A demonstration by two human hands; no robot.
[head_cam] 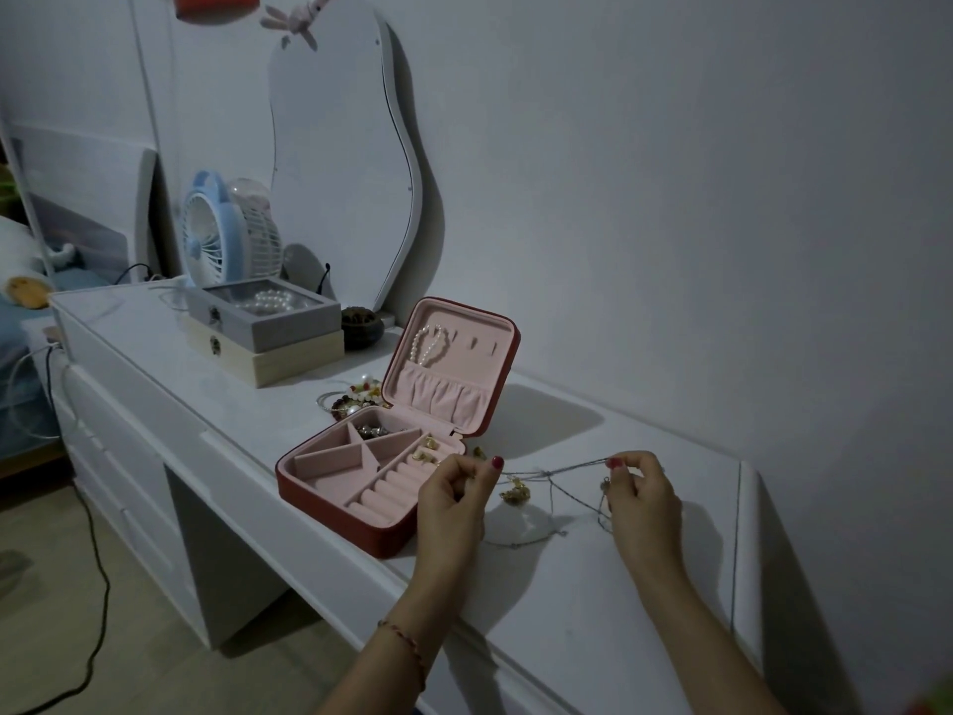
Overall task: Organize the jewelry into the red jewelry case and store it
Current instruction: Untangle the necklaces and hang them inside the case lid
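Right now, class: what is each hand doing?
Left hand: pinching one end of the thin chain necklace.
Right hand: pinching its other end.

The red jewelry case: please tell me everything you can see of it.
The red jewelry case sits open on the white dresser top, its lid upright. The lining is pink, velvety-looking. The lid holds a pearl strand above a gathered pocket. The base has triangular compartments, one filled, and ring rolls with gold pieces. The left hand overlaps its right corner.

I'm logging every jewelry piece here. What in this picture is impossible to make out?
Head view only:
- Thin chain between left hand and right hand: clasp, tangles too fine, dim.
- Pieces in the red jewelry case: too small.
- Jewelry pile: partly behind the case lid.
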